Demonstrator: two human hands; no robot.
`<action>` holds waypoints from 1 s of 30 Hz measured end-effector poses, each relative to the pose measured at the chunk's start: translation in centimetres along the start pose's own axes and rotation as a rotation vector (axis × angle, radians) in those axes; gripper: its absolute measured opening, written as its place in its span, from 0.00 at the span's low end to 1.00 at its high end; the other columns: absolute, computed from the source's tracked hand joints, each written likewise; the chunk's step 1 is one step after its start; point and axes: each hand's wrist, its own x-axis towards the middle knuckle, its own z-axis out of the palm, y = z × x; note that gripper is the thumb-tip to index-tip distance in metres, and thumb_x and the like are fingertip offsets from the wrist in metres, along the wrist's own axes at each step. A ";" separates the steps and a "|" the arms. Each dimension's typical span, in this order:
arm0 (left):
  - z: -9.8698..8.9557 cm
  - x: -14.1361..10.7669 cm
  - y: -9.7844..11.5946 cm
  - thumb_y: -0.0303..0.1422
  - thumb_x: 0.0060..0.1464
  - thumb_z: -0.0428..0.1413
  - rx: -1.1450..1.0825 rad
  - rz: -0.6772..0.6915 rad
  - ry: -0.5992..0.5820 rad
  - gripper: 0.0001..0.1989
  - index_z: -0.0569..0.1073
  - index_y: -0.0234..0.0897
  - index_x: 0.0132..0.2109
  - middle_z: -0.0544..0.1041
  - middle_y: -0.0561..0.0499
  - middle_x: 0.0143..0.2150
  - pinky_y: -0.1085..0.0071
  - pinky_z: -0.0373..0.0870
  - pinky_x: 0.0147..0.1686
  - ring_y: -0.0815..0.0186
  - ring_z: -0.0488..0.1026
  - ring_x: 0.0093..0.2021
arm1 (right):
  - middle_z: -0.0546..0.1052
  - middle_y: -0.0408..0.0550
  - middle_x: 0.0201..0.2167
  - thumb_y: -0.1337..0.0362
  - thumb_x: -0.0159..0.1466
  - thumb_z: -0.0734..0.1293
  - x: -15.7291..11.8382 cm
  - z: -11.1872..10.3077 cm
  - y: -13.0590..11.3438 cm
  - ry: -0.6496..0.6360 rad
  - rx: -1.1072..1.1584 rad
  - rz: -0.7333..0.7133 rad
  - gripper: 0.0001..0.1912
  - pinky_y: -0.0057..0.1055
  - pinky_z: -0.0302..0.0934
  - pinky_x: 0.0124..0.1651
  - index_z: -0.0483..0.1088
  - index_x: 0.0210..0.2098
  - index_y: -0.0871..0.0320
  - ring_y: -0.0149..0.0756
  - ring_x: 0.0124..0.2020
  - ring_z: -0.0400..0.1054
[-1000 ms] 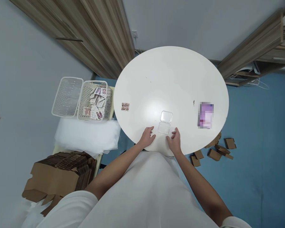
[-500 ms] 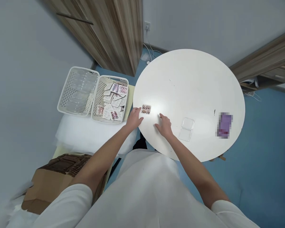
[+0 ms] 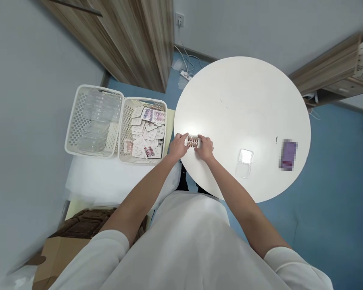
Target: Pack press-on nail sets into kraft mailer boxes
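A small card of brown press-on nails (image 3: pixel 192 141), set in two rows, is at the near left of the round white table (image 3: pixel 245 100). My left hand (image 3: pixel 178 146) pinches its left edge with thumb and fingers. On the opposite edge, my right hand (image 3: pixel 205 148) grips the card in the same way. To the right lies a clear plastic case (image 3: pixel 244 163), its two halves unfolded flat on the tabletop.
Left of the table stand a white basket of nail cards (image 3: pixel 147 133) and another white basket of clear plastic cases (image 3: pixel 93 121). A blurred purple object (image 3: pixel 288 155) lies at the table's right. An open cardboard box (image 3: pixel 62 251) sits at lower left.
My right hand has moved left to the card and closed on its right edge. My left hand now grips the left edge. The view has shifted slightly.
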 end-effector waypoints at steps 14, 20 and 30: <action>0.8 -1.9 0.5 0.30 0.47 0.55 -0.112 0.155 0.033 0.31 0.55 0.39 0.58 0.68 0.46 0.44 0.63 0.61 0.43 0.58 0.64 0.46 | 0.64 0.50 0.48 0.68 0.53 0.60 -2.4 -0.1 1.7 0.076 0.204 -0.195 0.31 0.41 0.51 0.52 0.51 0.56 0.55 0.40 0.49 0.57; 2.2 -3.0 3.1 0.29 0.47 0.54 -0.142 0.268 0.016 0.32 0.53 0.38 0.59 0.68 0.47 0.43 0.64 0.62 0.44 0.61 0.65 0.44 | 0.61 0.52 0.52 0.64 0.54 0.63 -4.5 -2.6 4.9 0.074 0.258 -0.272 0.35 0.42 0.52 0.53 0.47 0.59 0.55 0.42 0.52 0.54; 7.5 -5.5 11.8 0.32 0.47 0.55 -0.086 0.475 -0.078 0.31 0.55 0.39 0.58 0.67 0.47 0.42 0.64 0.64 0.41 0.61 0.65 0.42 | 0.62 0.50 0.48 0.61 0.56 0.62 -10.1 -9.9 14.9 0.086 0.207 -0.260 0.32 0.45 0.54 0.53 0.49 0.58 0.51 0.43 0.51 0.54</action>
